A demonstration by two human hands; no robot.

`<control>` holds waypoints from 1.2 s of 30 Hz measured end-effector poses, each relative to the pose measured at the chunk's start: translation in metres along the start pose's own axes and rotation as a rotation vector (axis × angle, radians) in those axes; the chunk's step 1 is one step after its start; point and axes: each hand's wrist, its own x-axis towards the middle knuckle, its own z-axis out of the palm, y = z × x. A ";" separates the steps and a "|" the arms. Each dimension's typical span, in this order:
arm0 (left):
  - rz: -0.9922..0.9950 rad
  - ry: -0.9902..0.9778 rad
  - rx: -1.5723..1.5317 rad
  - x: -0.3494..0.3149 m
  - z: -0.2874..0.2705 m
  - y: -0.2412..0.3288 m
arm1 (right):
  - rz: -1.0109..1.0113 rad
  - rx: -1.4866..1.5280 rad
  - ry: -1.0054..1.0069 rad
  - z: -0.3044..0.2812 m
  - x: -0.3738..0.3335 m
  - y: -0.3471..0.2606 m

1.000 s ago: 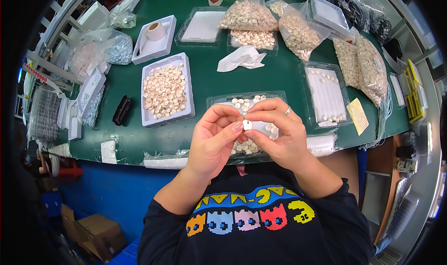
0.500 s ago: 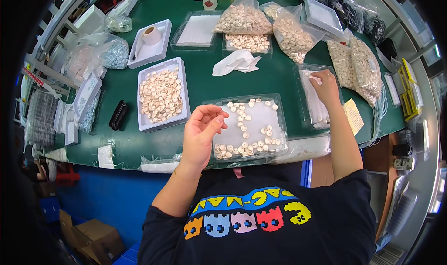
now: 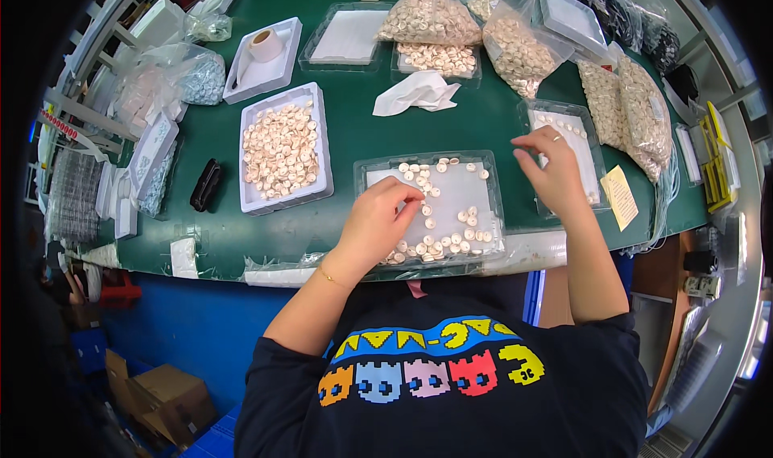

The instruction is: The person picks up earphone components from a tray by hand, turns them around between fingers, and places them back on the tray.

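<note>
Past half-second | left hand (image 3: 375,221): moved in to discs (image 3: 456,238) | right hand (image 3: 555,173): shifted left

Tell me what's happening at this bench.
A person's left hand is over the middle tray, close to loose pale discs; whether it grips one is unclear. The right hand is open over the edge of another tray, which holds some discs. A white tray to the left is heaped with more.

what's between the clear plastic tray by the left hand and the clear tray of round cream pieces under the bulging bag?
A crumpled white sheet lies there on the green tabletop; the head view shows it.
</note>
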 end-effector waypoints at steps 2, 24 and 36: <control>0.079 -0.006 0.082 0.004 0.008 -0.003 | -0.150 -0.049 -0.126 0.015 -0.013 -0.023; 0.036 0.132 -0.507 -0.023 -0.024 0.042 | 0.143 0.769 -0.408 0.035 -0.031 -0.088; 0.196 0.215 -0.633 -0.040 -0.043 0.072 | 0.117 1.398 -0.280 0.031 -0.045 -0.128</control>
